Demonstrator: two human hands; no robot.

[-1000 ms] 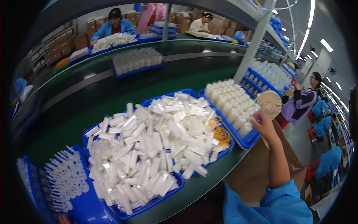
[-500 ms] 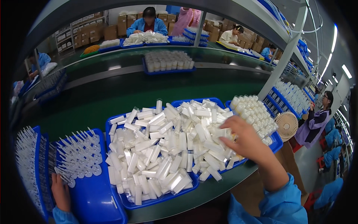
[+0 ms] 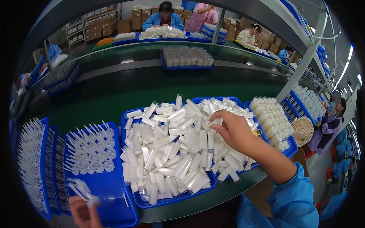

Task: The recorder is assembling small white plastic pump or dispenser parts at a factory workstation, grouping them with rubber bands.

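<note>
My left hand [image 3: 81, 213], low at the left, grips a thin-stemmed part with a clear round base [image 3: 84, 192], blurred by motion. Behind it, rows of similar stemmed parts [image 3: 95, 148] stand in a blue tray [image 3: 104, 190]. My right hand [image 3: 235, 131] is over a heaped pile of white sleeves in clear film [image 3: 171, 152]. Its thumb and forefinger pinch one white sleeve [image 3: 216, 121], partly hidden by the fingers. The pile fills two blue trays [image 3: 175, 203] side by side.
At far left stand stacked blue trays of stemmed parts [image 3: 32, 159]. White cup-like pieces [image 3: 270, 117] and a beige fan [image 3: 303, 129] are at the right. Across the green conveyor [image 3: 125, 91], a tray of white cups [image 3: 188, 59] lies before several seated workers. A metal post [image 3: 298, 76] rises at right.
My left hand has lifted a stemmed part from the front of the rows and come nearer. My right hand has moved left and closed on a white sleeve. The view has shifted slightly.
</note>
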